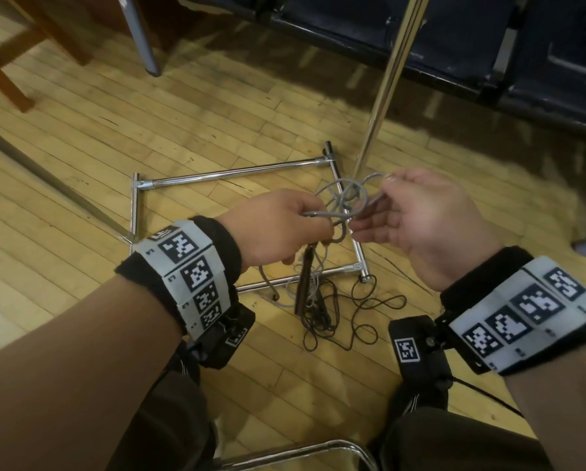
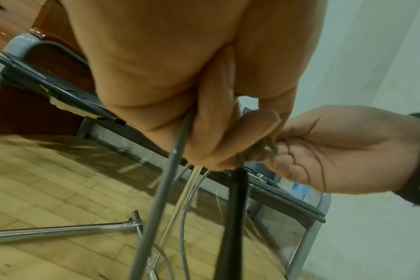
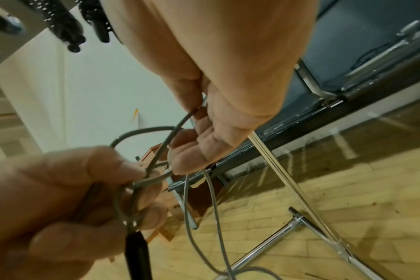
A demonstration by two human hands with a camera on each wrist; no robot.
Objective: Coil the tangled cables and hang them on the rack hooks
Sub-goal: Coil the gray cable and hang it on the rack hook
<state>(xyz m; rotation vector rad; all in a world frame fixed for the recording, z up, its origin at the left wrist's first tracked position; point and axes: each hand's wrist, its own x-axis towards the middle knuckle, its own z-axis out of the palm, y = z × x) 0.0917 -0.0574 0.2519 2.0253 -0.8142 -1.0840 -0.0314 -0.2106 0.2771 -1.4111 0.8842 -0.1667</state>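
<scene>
A grey cable point(image 1: 347, 198) is looped in a tangle between my two hands above the wooden floor. My left hand point(image 1: 320, 224) grips several of its strands, and a dark plug point(image 1: 306, 283) hangs straight down from this fist. My right hand point(image 1: 378, 200) pinches one loop between thumb and fingers. In the left wrist view the grey cable point(image 2: 165, 189) and black plug point(image 2: 235, 208) drop from my curled fingers. In the right wrist view the grey cable point(image 3: 170, 132) runs from my right hand's fingers point(image 3: 194, 149) to the left hand point(image 3: 72, 189). A thin dark cable point(image 1: 356, 314) lies tangled on the floor below.
The chrome rack base point(image 1: 234, 173) lies as a rectangle on the floor, with its upright pole point(image 1: 383, 93) rising behind my right hand; no hooks are in view. A dark bench point(image 1: 454, 45) lines the back. Wooden legs point(image 1: 9, 83) stand at the left, and a chrome chair frame point(image 1: 302, 450) is under me.
</scene>
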